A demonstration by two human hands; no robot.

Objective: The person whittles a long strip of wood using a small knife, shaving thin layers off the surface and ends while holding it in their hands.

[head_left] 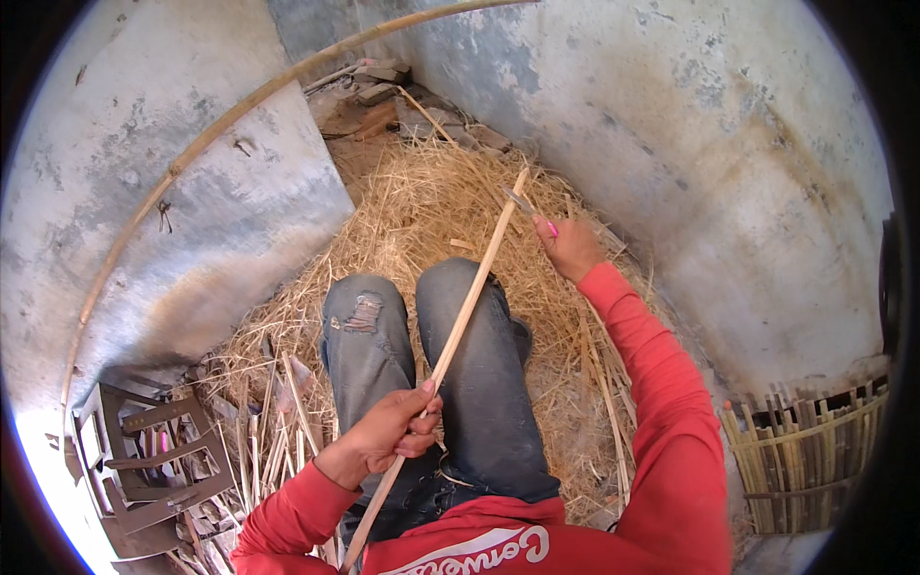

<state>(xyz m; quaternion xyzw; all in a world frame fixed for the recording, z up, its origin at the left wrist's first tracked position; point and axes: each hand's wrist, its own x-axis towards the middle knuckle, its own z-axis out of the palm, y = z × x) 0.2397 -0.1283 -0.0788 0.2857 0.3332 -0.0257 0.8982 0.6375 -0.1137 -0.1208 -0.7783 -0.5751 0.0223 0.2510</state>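
- Head view: the person's two hands are well apart, each closed on something.
- The left hand [393,428] has its fingers wrapped round a long, pale bamboo strip [471,297] at its lower part, over the lap.
- This strip slants from the lower edge, left of the belly, up across the right thigh and knee, its far end beyond the knees above the straw-like shavings [402,201].
- The right hand [572,247] grips a knife [518,199] by its pink handle; the blade lies against the strip near that far end.
- Writing: the red sweatshirt [460,511] bears large white lettering [522,548] in a flowing script on its front, partly cut off by the lower edge. It is the only writing legible here.
- Blue-grey jeans [379,383] cover both legs, with a frayed tear at the left knee.
- Around the legs, the shavings heap up toward the corner, where broken bricks [381,88] lie.
- At left, a brown openwork frame [180,494] stands near loose slats; a bent bamboo pole [230,117] arches before the weathered wall [747,192].
- At right, upright split-bamboo slats [800,450] are bound by a curved band.
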